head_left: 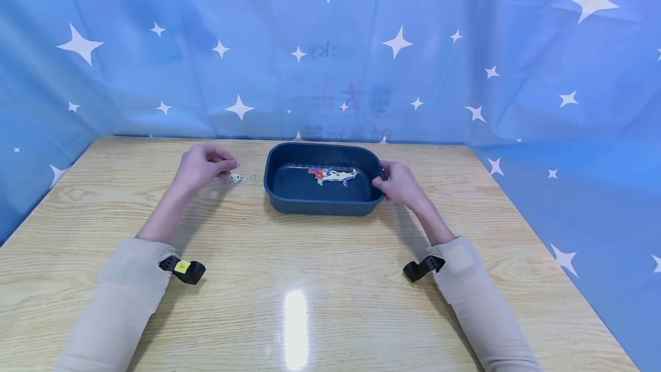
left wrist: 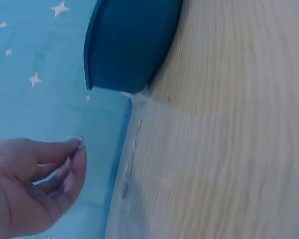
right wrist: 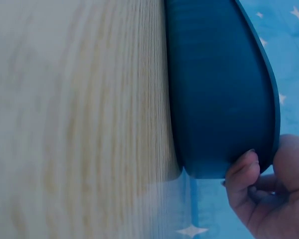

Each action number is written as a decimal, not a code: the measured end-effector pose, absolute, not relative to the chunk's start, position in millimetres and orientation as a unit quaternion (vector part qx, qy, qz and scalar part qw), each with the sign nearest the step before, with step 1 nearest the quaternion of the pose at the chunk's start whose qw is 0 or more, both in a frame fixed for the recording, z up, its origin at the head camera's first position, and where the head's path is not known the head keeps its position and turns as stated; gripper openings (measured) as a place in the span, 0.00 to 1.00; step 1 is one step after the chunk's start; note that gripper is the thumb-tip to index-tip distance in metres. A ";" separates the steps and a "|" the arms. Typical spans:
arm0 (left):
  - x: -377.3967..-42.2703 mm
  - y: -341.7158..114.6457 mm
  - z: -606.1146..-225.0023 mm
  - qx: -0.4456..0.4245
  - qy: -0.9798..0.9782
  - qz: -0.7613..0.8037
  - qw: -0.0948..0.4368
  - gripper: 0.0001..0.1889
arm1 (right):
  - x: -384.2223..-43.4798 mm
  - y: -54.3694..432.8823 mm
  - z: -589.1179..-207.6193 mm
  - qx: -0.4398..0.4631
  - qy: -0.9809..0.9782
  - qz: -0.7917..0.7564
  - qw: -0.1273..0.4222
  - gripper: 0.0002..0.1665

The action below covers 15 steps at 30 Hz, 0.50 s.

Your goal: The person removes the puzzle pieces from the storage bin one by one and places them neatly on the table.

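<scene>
A dark blue rectangular bin [head_left: 322, 207] stands on the table near its back edge. Inside it lie several colourful flat cut-out pieces [head_left: 335, 176], bunched together. My right hand [head_left: 401, 183] grips the bin's right end, the thumb over the rim and the fingers outside, as the right wrist view [right wrist: 269, 194] also shows. Left of the bin, my left hand [head_left: 203, 165] is raised over the table and pinches a small flat piece [left wrist: 80, 142] between thumb and fingertips; its print is too small to read. Below that hand, several similar small pieces [head_left: 236, 178] lie in a row.
The wooden table [head_left: 248, 280] reaches back to a blue star-patterned cloth [head_left: 330, 73] hanging behind it and at the sides. A bright glare strip [head_left: 296, 329] shows on the front of the tabletop. Each sleeve carries a black wrist camera [head_left: 190, 271].
</scene>
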<state>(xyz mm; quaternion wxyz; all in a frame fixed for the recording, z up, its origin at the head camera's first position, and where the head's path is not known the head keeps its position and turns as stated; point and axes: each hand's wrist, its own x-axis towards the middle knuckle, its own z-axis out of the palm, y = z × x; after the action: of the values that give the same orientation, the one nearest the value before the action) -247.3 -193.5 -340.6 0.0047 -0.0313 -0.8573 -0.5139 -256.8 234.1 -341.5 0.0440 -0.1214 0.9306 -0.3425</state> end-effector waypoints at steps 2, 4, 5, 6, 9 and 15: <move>-246.0 -199.1 -341.1 -0.017 -0.865 -0.501 -0.005 0.13 | -256.6 234.2 -341.5 -0.120 0.931 -0.343 0.045 0.31; -244.7 -203.9 -341.7 -0.004 -0.875 -0.484 -0.007 0.13 | -256.4 234.0 -341.4 -0.119 0.931 -0.343 0.045 0.31; -244.1 -206.0 -342.2 0.003 -0.881 -0.473 -0.009 0.13 | -256.3 233.9 -341.3 -0.119 0.930 -0.343 0.046 0.31; -243.8 -208.2 -342.8 0.009 -0.887 -0.462 -0.010 0.12 | -256.2 233.8 -341.3 -0.119 0.930 -0.343 0.046 0.31; -243.1 -212.6 -344.5 0.029 -0.897 -0.441 -0.015 0.12 | -256.1 233.7 -341.0 -0.120 0.930 -0.344 0.045 0.30; -244.3 -218.9 -349.0 0.047 -0.908 -0.416 -0.016 0.12 | -256.5 233.6 -341.7 -0.121 0.930 -0.343 0.042 0.27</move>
<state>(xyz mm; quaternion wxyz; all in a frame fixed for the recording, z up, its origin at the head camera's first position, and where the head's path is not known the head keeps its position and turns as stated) -244.3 -218.9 -349.0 -0.0165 0.0474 -0.9082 -0.4156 -256.5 233.6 -341.7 0.0419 -0.1215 0.9304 -0.3433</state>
